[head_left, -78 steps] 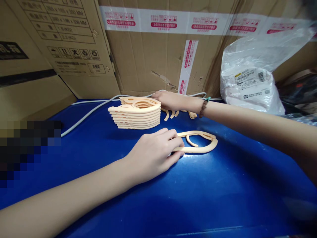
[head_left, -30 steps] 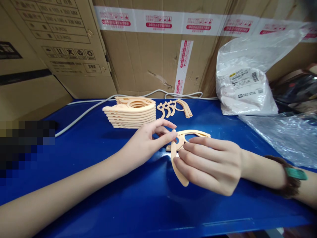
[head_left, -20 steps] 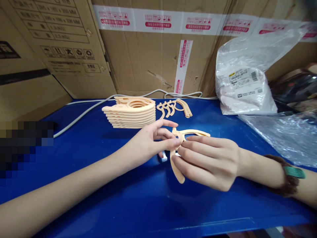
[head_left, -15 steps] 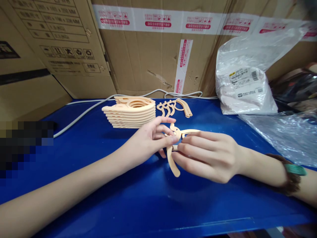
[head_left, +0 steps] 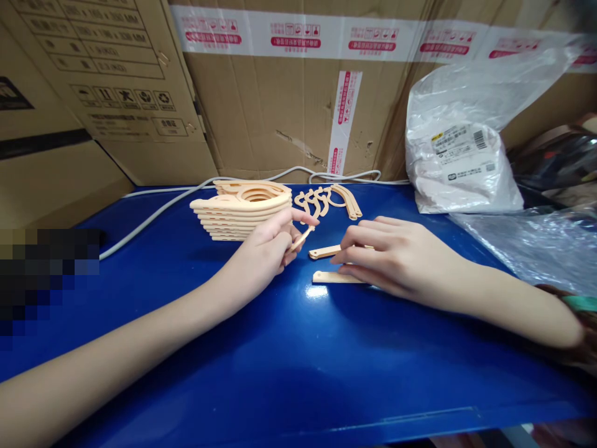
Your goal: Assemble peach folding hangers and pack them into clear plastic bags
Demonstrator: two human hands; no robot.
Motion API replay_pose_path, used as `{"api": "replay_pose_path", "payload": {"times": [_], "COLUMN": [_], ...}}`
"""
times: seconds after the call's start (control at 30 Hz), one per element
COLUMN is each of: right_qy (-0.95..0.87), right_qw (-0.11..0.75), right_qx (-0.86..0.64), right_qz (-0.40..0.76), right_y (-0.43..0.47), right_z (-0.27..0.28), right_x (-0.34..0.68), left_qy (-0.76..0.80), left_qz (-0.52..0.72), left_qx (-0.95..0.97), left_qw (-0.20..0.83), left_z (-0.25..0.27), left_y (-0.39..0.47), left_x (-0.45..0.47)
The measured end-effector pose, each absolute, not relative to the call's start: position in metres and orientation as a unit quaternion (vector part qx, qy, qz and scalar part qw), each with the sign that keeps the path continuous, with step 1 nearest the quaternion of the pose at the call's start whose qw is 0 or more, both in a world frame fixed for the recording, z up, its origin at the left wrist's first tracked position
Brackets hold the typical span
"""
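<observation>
Pinched in my left hand [head_left: 275, 242] is a thin beige plastic hanger hook [head_left: 302, 239], seen nearly edge-on and partly covered by the fingers. To its right, my right hand [head_left: 380, 252] has its fingers bent over two beige hanger arms, an upper hanger arm [head_left: 324, 252] and a lower hanger arm [head_left: 333, 277]. Their left ends, each with a small hole or pin spot, stick out; the rest lies hidden under the hand. The hook and the arms are apart. Just behind my left hand stands a neat stack of beige folding hangers [head_left: 242, 214].
Several loose hooks [head_left: 311, 202] and curved arms [head_left: 347, 202] lie at the back of the blue table [head_left: 280, 373]. A grey-white cable [head_left: 153, 227] runs behind them. Cardboard boxes [head_left: 280, 106] wall off the back, with a white plastic bag [head_left: 461, 149] and clear film [head_left: 527, 249] at right.
The hook piece has come apart from the hanger arms. My left hand has drawn back left with the hook, while my right hand has shifted slightly up and its fingers have loosened.
</observation>
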State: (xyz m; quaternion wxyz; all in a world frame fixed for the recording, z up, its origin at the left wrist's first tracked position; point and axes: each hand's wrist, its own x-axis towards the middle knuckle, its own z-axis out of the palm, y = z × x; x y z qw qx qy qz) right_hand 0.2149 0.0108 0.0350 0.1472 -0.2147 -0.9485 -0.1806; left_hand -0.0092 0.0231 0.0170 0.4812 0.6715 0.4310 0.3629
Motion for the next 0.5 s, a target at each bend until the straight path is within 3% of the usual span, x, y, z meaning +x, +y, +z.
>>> {"api": "replay_pose_path", "payload": {"times": [0.3,0.5], "right_qy": [-0.961,-0.963], "right_qw": [0.109,0.108], "right_qx": [-0.232,-0.223], "right_qz": [-0.107,-0.107], "right_y": [0.0097,0.0089], "right_z": [0.0262,0.0289], "right_x": [0.2160,0.2135], "left_qy": [0.416,0.440], "left_qz": [0.290,0.279], "left_qx": [0.817,0.823], "left_qw": [0.275,0.225], "left_z": [0.0162,0.0141], "left_y": [0.0171,0.0177], "left_x": [-0.0126,-0.0135]}}
